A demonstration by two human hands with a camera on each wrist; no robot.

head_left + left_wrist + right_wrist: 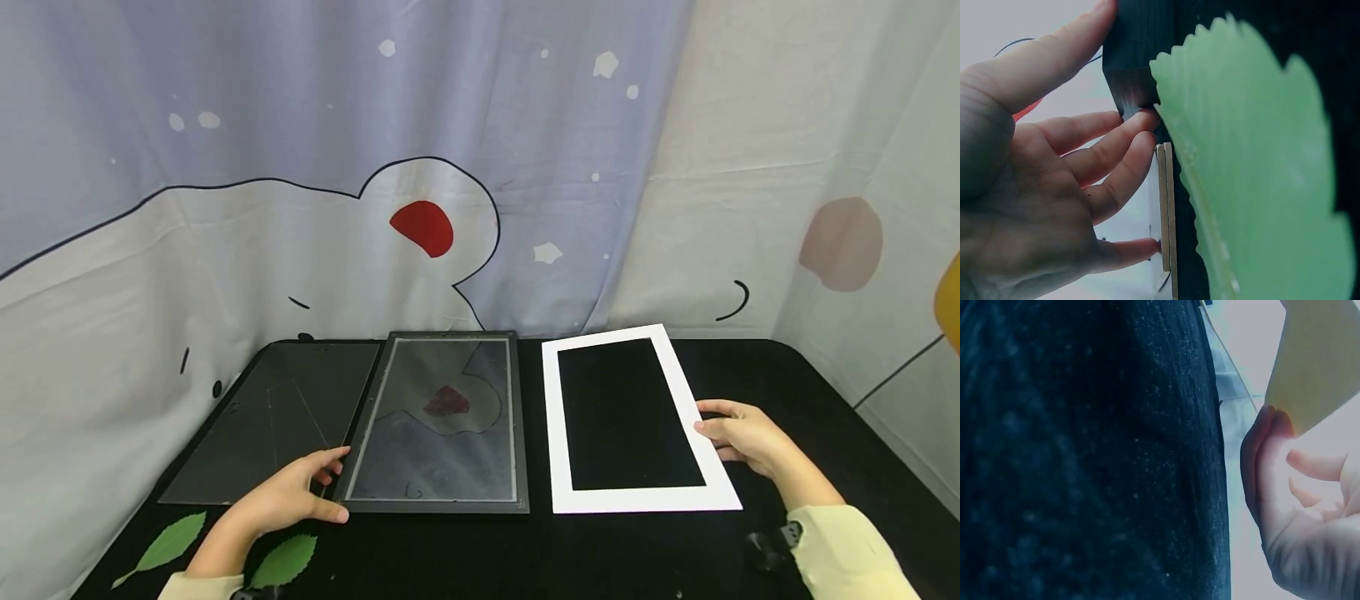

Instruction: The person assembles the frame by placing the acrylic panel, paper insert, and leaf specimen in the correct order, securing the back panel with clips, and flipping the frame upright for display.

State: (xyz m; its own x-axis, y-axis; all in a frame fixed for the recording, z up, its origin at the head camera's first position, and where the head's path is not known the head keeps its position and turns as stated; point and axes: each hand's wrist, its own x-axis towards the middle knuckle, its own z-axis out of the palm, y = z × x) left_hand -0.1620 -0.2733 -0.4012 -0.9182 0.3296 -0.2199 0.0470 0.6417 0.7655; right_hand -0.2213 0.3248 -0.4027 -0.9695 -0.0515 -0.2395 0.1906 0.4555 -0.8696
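My right hand (752, 437) pinches the right edge of a white picture mat (622, 500), thumb on one face and fingers on the other. The mat is tilted, its right side raised, as the right wrist view also shows the pale card (1313, 369) off the dark table. A dark picture frame (435, 506) with a reflective glass pane lies in the middle. At its lower left corner my left hand (288, 497) touches the edges, thumb at the front and fingers along the left side. In the left wrist view, those fingers (1110, 147) are spread and lightly bent.
Left of the frame lies a dark backing board (232, 433) with a faint stand outline. Two green leaves, one by the table's left edge (167, 543) and one beside my left wrist (285, 560), lie in front. A printed curtain (322, 250) hangs behind the black table (480, 558).
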